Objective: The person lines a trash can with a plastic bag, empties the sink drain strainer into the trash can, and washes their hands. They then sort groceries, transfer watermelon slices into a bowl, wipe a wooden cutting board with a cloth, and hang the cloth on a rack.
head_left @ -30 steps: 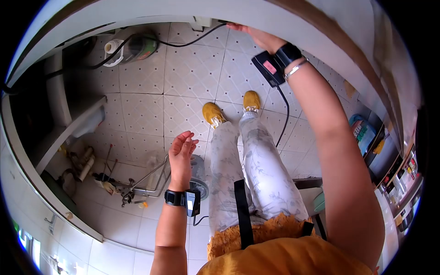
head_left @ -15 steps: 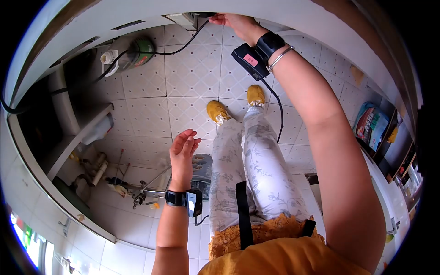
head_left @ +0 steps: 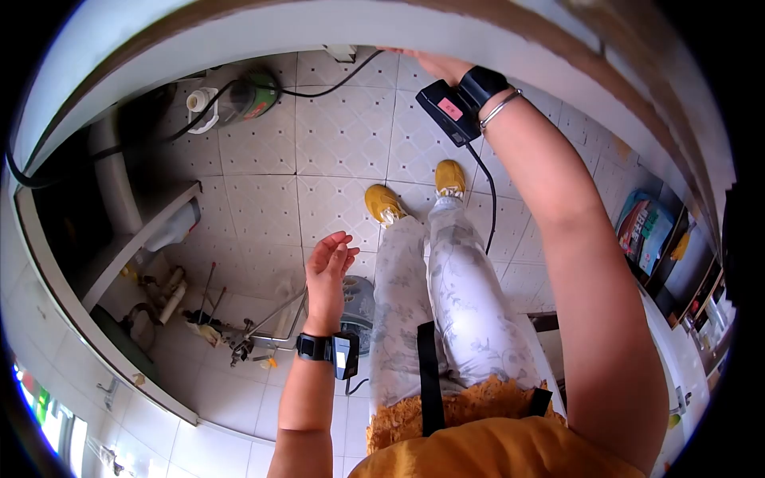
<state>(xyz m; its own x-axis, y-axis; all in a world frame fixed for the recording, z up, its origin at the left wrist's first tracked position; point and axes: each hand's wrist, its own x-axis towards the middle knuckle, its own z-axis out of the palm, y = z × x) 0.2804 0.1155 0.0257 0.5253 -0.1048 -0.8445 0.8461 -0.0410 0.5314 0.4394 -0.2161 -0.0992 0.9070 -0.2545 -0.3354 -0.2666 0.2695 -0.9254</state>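
My right hand (head_left: 437,65) reaches to the top of the view, partly hidden by the pale edge (head_left: 319,28) there. Its fingertips are at the end of a black cable (head_left: 339,82), and what they grip is too hidden to make out. The cable runs left past a plastic jug (head_left: 227,102) with a white cap. My left hand (head_left: 328,267) hangs over the tiled floor with its fingers loosely curled and apart, holding nothing. Both wrists wear black straps with small boxes.
Yellow shoes (head_left: 382,204) stand on the floor tiles (head_left: 335,135). A shelf (head_left: 139,247) is at the left, with pipes (head_left: 171,299) below it. A grey bin (head_left: 358,307) stands beside my legs. A colourful bag (head_left: 645,231) is at the right.
The view has shifted back and forth. My right hand has moved left overall, and its fingers are now more hidden by the edge. My left hand keeps its loose pose.
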